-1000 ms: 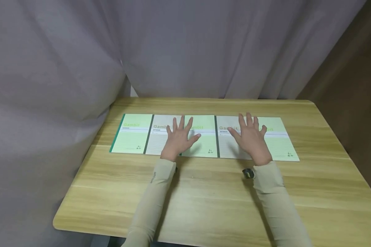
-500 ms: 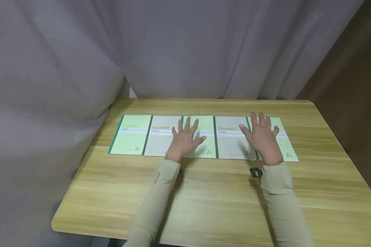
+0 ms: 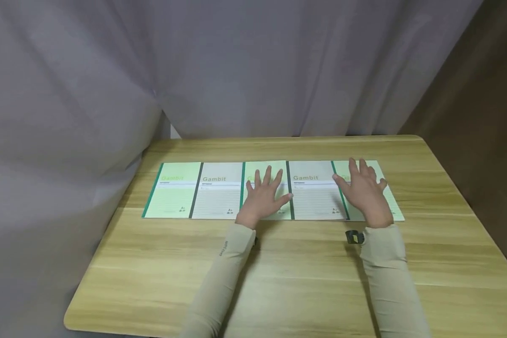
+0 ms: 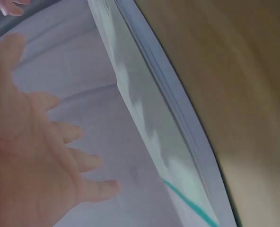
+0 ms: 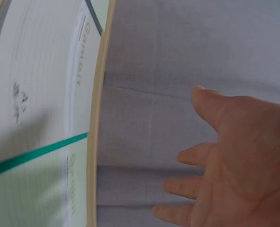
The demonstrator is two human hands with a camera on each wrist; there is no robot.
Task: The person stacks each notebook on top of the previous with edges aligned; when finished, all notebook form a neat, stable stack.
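Observation:
Several thin notebooks marked "Gambit" lie flat side by side, alternating green and grey covers. My left hand (image 3: pixel 264 197) is over the middle green notebook (image 3: pixel 280 213), fingers spread. A gap shows between that palm and the cover in the left wrist view. Over the rightmost green notebook (image 3: pixel 356 213) is my right hand (image 3: pixel 365 193), also with spread fingers and nothing held. A grey notebook (image 3: pixel 314 199) lies uncovered between the hands. Left of them are another grey notebook (image 3: pixel 217 202) and a green notebook (image 3: pixel 172 199) with a teal spine.
The notebooks rest on a wood-grain table (image 3: pixel 304 277) with rounded corners, nearer its far edge. A grey curtain (image 3: pixel 245 70) hangs behind the table and down its left side. A dark band with a small device (image 3: pixel 355 237) is on the right wrist.
Both hands have shifted to the right over the row, the right one from the grey notebook's edge to the last green one. The notebooks keep their order, and the view has shifted slightly.

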